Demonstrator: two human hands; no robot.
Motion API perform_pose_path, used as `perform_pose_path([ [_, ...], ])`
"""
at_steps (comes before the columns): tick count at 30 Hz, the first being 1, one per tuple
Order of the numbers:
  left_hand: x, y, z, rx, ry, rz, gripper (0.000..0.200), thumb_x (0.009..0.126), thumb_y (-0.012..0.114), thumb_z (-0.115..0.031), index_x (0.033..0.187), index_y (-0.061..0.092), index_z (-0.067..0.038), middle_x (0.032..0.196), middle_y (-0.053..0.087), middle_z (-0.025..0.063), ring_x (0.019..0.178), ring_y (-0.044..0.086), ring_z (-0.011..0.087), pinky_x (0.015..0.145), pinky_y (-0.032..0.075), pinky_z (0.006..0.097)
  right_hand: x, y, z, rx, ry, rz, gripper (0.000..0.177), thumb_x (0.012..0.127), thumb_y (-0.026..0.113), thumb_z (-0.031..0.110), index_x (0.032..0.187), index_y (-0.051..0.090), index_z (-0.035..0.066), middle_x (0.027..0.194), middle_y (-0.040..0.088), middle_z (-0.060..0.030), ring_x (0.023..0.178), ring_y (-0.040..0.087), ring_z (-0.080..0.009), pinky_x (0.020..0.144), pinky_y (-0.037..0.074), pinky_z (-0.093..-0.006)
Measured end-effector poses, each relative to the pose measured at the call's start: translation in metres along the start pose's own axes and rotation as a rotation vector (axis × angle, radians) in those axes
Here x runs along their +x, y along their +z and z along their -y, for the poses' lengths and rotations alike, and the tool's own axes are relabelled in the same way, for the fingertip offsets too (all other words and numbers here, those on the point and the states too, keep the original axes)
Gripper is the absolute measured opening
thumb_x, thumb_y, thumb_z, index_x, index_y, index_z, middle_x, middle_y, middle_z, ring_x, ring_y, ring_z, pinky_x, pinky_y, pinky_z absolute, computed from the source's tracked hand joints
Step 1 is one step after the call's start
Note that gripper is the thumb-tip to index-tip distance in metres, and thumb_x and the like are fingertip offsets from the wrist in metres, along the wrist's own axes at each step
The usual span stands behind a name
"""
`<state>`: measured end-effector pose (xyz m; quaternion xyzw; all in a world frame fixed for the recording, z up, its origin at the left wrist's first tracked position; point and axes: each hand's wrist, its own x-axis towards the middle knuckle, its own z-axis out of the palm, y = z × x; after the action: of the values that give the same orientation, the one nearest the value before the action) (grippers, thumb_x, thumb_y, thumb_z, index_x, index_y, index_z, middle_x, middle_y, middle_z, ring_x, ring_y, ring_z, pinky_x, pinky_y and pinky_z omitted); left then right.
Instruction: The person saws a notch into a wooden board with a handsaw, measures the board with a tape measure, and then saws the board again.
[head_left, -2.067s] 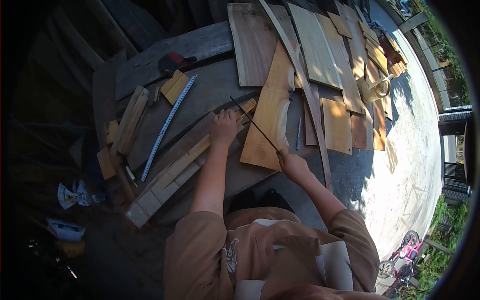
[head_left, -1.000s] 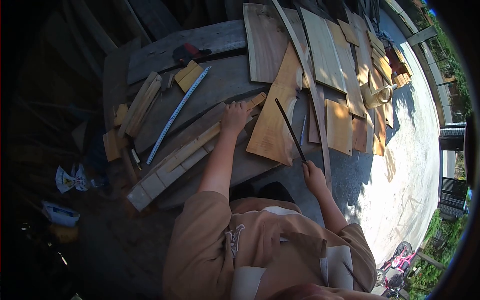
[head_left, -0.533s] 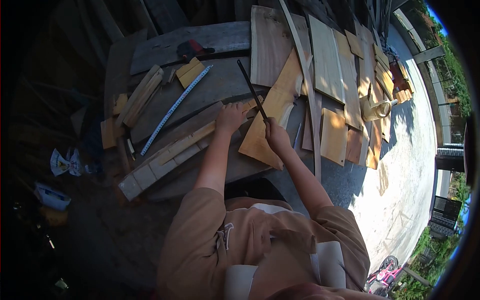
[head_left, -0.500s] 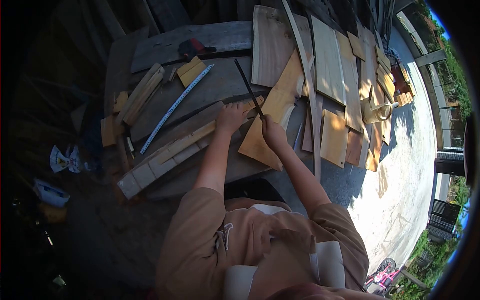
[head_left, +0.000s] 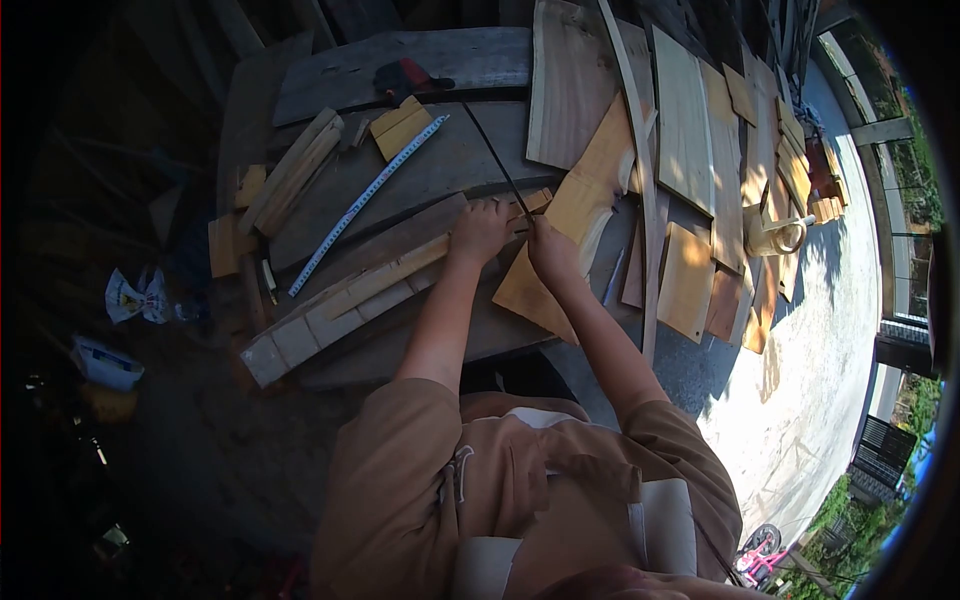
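Note:
My left hand (head_left: pixel 481 231) is closed over a narrow wooden strip (head_left: pixel 395 268), holding it down near its right end. The strip lies along a long beam (head_left: pixel 315 332) with crosswise lines on its face. My right hand (head_left: pixel 553 254) grips the near end of a long, thin, dark tool (head_left: pixel 492 152), seen edge-on like a saw. It crosses the strip just right of my left fingers and points away from me. Beneath and right of my right hand lies a light board (head_left: pixel 578 205) with a wavy edge.
A white measuring tape (head_left: pixel 368 205) stretches across the worktable (head_left: pixel 330 185). Small wood blocks (head_left: pixel 402 128), stacked sticks (head_left: pixel 297 172) and a red-and-black object (head_left: pixel 410 77) lie farther back. Several boards (head_left: pixel 685 130) and a pale mug-like container (head_left: pixel 772 234) are on the right.
My right hand has pushed the dark tool away from me across the strip. The left hand stays on the strip. The whole view has shifted slightly.

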<state>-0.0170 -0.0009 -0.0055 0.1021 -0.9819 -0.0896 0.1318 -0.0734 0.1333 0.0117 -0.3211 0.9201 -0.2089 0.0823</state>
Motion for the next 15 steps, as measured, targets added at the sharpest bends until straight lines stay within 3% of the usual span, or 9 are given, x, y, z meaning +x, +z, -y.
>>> perform_pose_path([
  [7, -0.001, 0.001, 0.0, -0.015, 0.014, -0.034, 0.027, 0.077, 0.058, -0.033, 0.081, 0.047, -0.008, 0.073, 0.058, 0.009, 0.073, 0.058, 0.0258, 0.067, 0.044, 0.0368, 0.0, -0.001, 0.004, -0.037, 0.04, 0.036, 0.018, 0.088, 0.042, 0.025, 0.087, 0.046, 0.007, 0.065, 0.059, -0.018, 0.059, 0.058, -0.0369, 0.054, 0.044, -0.0469],
  [9, -0.001, 0.002, 0.001, -0.02, 0.001, 0.008, 0.027, 0.077, 0.058, -0.032, 0.081, 0.047, -0.008, 0.073, 0.058, 0.0092, 0.074, 0.057, 0.0261, 0.068, 0.044, 0.0369, 0.001, -0.006, 0.007, -0.034, 0.041, 0.101, 0.013, 0.085, 0.04, 0.017, 0.09, 0.046, 0.006, 0.07, 0.061, -0.0191, 0.064, 0.06, -0.0365, 0.056, 0.046, -0.0462],
  [15, -0.001, 0.003, 0.002, -0.012, 0.028, -0.031, 0.027, 0.078, 0.058, -0.032, 0.081, 0.046, -0.008, 0.072, 0.056, 0.0082, 0.072, 0.057, 0.0256, 0.064, 0.044, 0.0368, 0.002, -0.003, 0.004, -0.045, 0.055, 0.086, 0.018, 0.087, 0.04, 0.021, 0.085, 0.047, 0.005, 0.069, 0.06, -0.02, 0.063, 0.06, -0.0373, 0.057, 0.047, -0.0467],
])
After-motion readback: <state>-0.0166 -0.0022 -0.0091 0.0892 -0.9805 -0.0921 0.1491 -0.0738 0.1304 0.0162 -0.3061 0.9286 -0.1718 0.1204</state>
